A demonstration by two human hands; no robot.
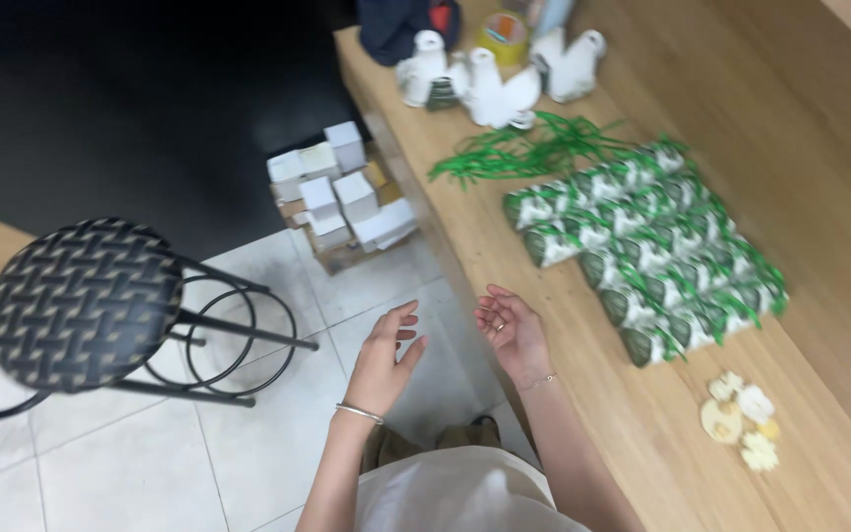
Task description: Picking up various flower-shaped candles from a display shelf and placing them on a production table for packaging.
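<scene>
Head view: wood counter (583, 394) on the right, w/ green-white packets (652, 246) in rows, green ribbons (534, 153) above them. Stool (81, 300) on tile floor, left. White boxes (342, 197) stacked by the counter edge. Left hand (386, 360) & right hand (514, 330) both empty, fingers loose, over the floor near the edge.

wooden bench (632, 433) | green packets (647, 251) (in rows) | green ribbons (534, 153)
</scene>
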